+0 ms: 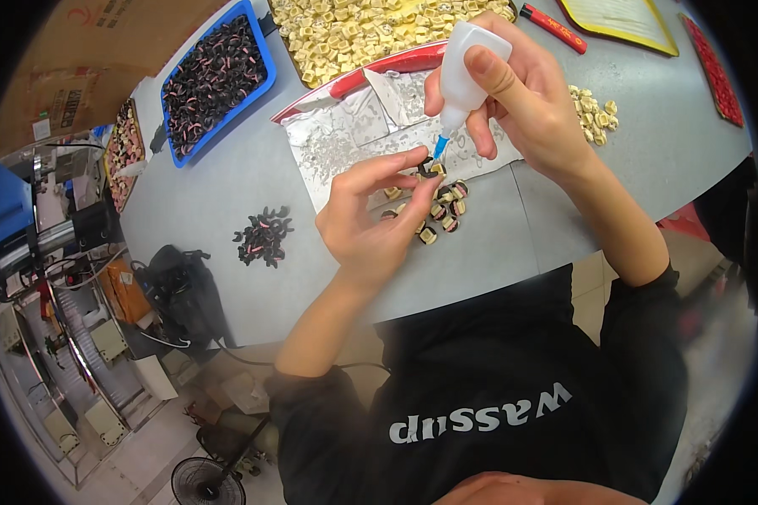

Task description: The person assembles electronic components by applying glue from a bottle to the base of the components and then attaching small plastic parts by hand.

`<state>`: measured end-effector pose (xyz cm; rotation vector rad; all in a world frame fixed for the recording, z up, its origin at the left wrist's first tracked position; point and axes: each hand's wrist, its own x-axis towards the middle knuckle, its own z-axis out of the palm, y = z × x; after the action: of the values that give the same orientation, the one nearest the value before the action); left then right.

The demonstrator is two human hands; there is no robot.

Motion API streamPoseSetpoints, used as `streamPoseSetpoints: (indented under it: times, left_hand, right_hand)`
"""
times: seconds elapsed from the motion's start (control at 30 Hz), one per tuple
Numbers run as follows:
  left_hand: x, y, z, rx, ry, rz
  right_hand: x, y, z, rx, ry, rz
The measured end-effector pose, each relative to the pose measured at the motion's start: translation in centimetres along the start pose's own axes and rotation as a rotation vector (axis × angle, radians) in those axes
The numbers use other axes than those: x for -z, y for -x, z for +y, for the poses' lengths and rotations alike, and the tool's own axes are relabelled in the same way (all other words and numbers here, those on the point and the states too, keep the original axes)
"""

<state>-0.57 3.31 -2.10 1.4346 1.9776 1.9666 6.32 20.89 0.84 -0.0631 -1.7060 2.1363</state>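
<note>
My left hand (364, 217) is closed in a pinch on a small black-and-cream plastic piece (437, 170), held just above the table. My right hand (537, 109) is wrapped round a translucent white squeeze bottle (472, 69), tilted with its nozzle down. The bottle's blue needle tip (440, 146) meets or nearly meets the piece; I cannot tell which. Below the fingertips lie several cream pieces with black and pink parts joined to them (448, 221). Left of my left hand is a loose heap of black and pink curved parts (264, 236).
White paper (328, 160) with dried spots lies beyond my hands. Behind it stands a tray of cream pieces (370, 38); a blue tray (268, 63) of black parts is at the left. Rightward are loose cream pieces (594, 115), a red marker (554, 28) and a red-filled tray (712, 71).
</note>
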Motion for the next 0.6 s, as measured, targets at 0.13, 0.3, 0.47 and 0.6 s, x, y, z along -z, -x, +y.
streamPoseSetpoints:
  times: [0.13,0.3,0.47,0.6]
  left_hand:
    - [0.0,0.0,0.1,0.006,0.017,-0.006]
    - [0.0,0.1,0.1,0.011,0.017,-0.011]
    - [-0.1,0.0,0.0,0.002,0.019,-0.002]
    - [-0.1,0.0,0.0,0.002,0.011,-0.008]
  right_hand:
    - [0.2,0.0,-0.3,-0.026,-0.022,-0.020]
    - [0.8,-0.9,-0.2,-0.224,-0.062,0.007]
    - [2.6,-4.4,4.2,0.891,-0.080,-0.552]
    - [2.5,-4.4,4.0,0.896,-0.074,-0.549]
